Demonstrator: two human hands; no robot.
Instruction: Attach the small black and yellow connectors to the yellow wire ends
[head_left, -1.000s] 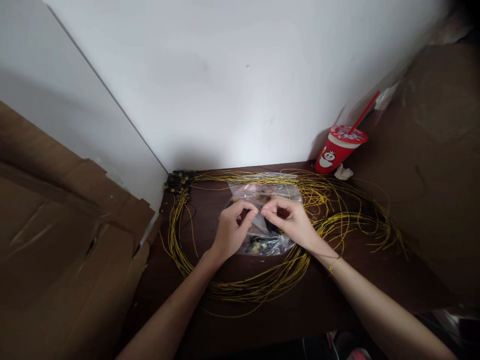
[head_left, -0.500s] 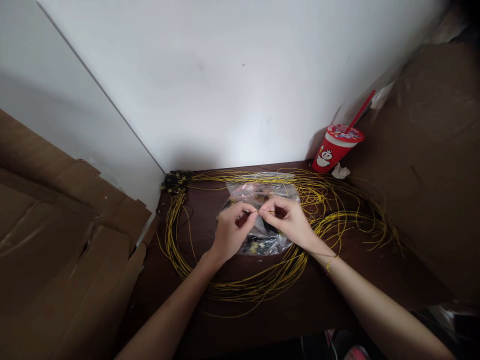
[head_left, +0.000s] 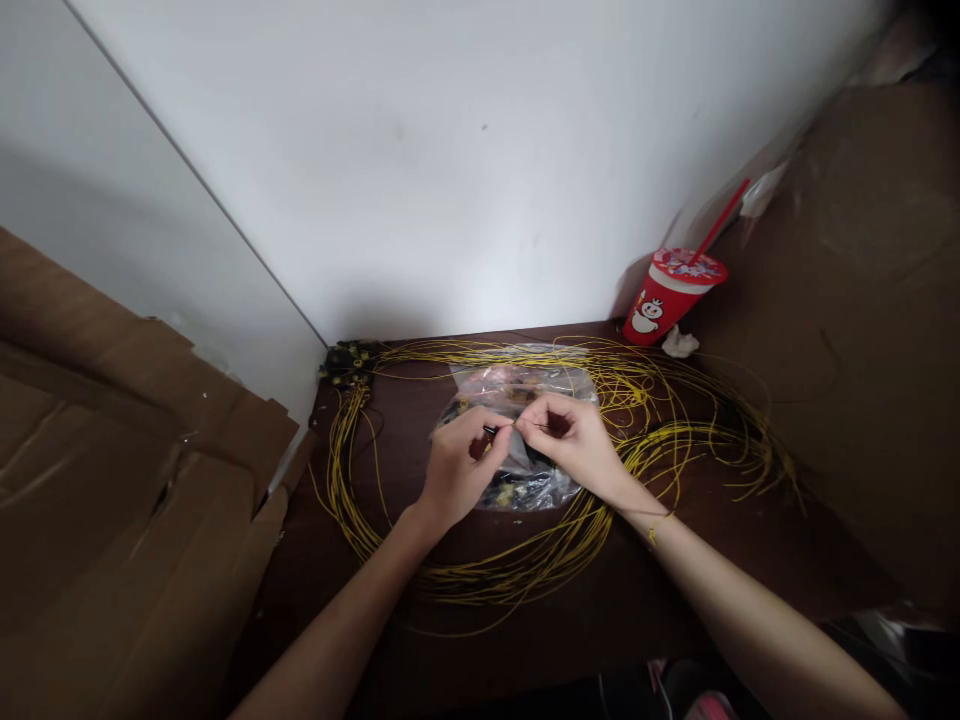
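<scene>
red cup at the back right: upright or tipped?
Upright. The red cup stands on its base on the table, lid on top, straw sticking up.

a single head-worn view looks forward and down from above the near edge of a dark table, facing a white wall at the corner. it sits close, with both forearms reaching in from the bottom edge.

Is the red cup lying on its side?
No, the red cup stands upright at the table's back corner, its straw sticking up.
</scene>
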